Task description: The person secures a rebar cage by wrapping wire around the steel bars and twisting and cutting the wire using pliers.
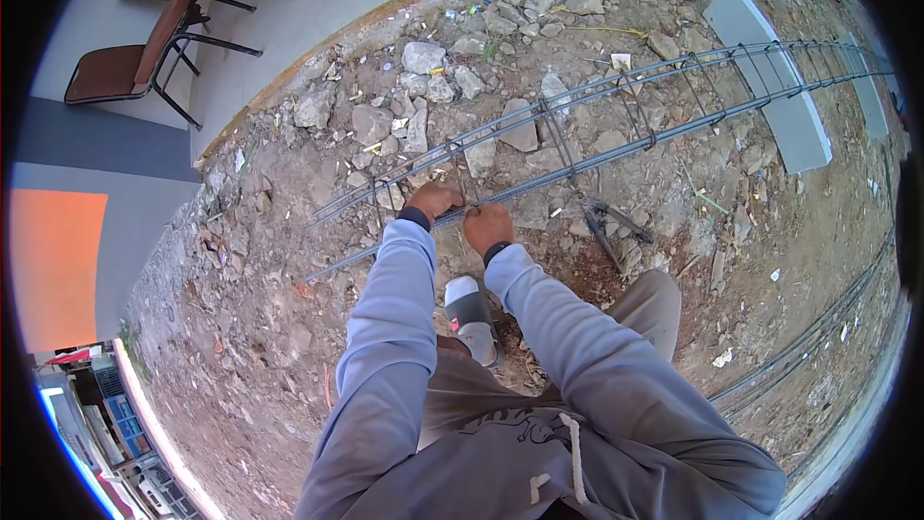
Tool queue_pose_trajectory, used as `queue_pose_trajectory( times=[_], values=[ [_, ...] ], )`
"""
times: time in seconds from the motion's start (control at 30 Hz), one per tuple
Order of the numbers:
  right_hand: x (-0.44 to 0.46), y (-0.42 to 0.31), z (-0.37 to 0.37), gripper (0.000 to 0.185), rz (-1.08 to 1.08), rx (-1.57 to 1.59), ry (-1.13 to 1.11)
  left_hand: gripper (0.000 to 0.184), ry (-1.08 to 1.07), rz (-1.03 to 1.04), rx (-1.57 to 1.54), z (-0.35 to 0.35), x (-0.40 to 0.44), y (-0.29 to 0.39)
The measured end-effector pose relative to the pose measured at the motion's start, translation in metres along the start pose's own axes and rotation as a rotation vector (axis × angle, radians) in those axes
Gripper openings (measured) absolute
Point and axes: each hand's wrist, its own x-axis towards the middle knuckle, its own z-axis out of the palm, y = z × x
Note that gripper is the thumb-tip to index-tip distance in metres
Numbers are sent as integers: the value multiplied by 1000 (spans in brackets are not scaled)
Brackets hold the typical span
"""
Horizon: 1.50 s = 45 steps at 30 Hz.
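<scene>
A long rebar cage (pixel 616 156) of steel bars and stirrups runs from the lower left to the upper right in the head view. My left hand (pixel 436 201) is closed at the cage, beside a stirrup near its left end. Just right of it, my right hand (pixel 489 228) is closed against the lower bars. Both sets of fingertips meet around the joint of bar and stirrup; anything small pinched there is hidden. A pair of pincers (pixel 608 229) with dark handles touches the ground below the cage, right of my right hand.
Broken stones (pixel 423 58) and rubble cover the ground. Pale boards (pixel 775 82) lie beneath the cage's far end. Chairs (pixel 114 73) stand on a paved floor at upper left. Loose long bars (pixel 818 332) lie at right. My shoe (pixel 472 313) is below my hands.
</scene>
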Motion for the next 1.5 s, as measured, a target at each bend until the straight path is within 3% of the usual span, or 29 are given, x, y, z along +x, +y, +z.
queue_pose_trajectory(
  times=[0.03, 0.17, 0.27, 0.4, 0.5, 0.63, 0.8, 0.9, 1.0, 1.13, 1.23, 1.37, 1.5],
  values=[
    [0, 0, 2, 28, 6, 0, 7, 7, 9, -166, -234, -1, -1, 7],
    [3, -6, 3, 30, 30, -15, 21, 3, 93, -222, -525, -5, 2, 8],
    [0, -11, 1, 30, 32, -29, 25, 5, 238, -183, -559, -1, -9, 22],
    [6, -4, 12, 28, 16, -6, 39, 7, 446, -36, -219, 15, -21, 16],
    [1, -6, 4, 27, 16, 39, 25, 10, 630, -239, -312, 27, -46, 57],
    [2, -4, 4, 29, 17, 70, 21, 15, 698, 20, -338, 39, -54, 45],
    [12, 28, 32, 26, -70, 175, 17, 16, 540, 89, -54, 31, -75, 65],
    [-10, 3, -8, 23, 261, 679, -273, 21, 472, 180, 128, 33, -85, 62],
    [-25, -1, -21, 19, 353, 900, -319, 23, 441, 210, 292, 37, -92, 70],
    [-48, 4, -22, 20, 369, 839, -276, 21, 410, 290, 336, 44, -91, 59],
    [-55, 18, -17, 19, 246, 653, -297, 20, 401, 175, 147, 46, -79, 48],
    [-52, 32, -11, 16, 101, 598, -229, 30, 365, -150, -51, 26, -68, 55],
    [-55, 27, -19, 16, 51, 567, -229, 41, 380, -151, 3, 28, -53, 48]
  ],
)
